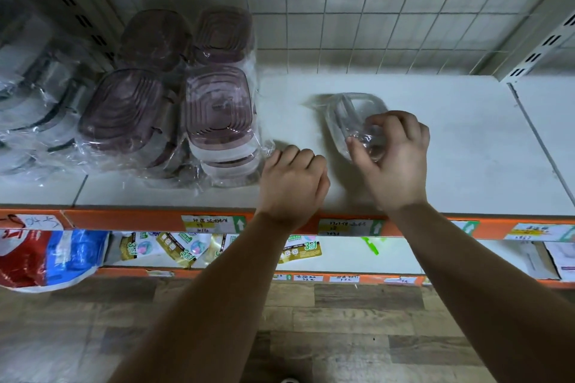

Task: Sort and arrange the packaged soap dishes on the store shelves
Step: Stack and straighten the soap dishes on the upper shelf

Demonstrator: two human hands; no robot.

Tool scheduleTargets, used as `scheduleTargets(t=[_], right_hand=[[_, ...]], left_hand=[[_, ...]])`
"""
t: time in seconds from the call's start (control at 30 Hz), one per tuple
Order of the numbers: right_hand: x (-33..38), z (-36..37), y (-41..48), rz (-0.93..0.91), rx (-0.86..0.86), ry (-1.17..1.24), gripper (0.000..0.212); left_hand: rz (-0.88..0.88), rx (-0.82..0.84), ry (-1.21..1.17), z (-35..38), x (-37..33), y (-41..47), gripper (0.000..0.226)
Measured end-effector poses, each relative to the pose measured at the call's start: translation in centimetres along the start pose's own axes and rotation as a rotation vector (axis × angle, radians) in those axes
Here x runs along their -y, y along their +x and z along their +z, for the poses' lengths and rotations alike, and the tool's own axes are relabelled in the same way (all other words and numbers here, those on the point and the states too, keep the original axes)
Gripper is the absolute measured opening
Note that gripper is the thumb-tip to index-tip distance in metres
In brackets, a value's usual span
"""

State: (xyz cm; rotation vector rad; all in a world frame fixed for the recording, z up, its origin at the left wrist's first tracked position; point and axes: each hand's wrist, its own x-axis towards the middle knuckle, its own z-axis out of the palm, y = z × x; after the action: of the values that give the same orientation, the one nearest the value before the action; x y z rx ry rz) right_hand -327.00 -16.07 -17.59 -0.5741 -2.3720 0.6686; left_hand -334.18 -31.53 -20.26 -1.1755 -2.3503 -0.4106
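A clear soap dish in a plastic bag lies on the white shelf, right of centre. My right hand pinches the near end of its wrapping with thumb and fingers. My left hand is curled into a loose fist holding nothing, resting on the shelf near its front edge. To the left stand several bagged purple-brown soap dishes stacked in two rows, with another stack beside them.
Bagged clear-and-dark items fill the far left of the shelf. An orange price rail runs along the front edge. A lower shelf holds sachets and a red-blue bag. The tiled wall is behind.
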Motion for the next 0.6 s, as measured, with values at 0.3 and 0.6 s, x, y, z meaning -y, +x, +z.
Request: scheduleTargets(t=[0.3, 0.6], right_hand=[[2.7, 2.8, 6.0, -0.016, 0.093, -0.102, 0.04], [2.3, 2.4, 5.4, 0.017, 0.333, -0.216, 0.042]], left_hand=[[0.014, -0.012, -0.043, 0.0, 0.2, -0.3, 0.009], [0.032, 0.021, 0.011, 0.3, 0.3, -0.2, 0.01]])
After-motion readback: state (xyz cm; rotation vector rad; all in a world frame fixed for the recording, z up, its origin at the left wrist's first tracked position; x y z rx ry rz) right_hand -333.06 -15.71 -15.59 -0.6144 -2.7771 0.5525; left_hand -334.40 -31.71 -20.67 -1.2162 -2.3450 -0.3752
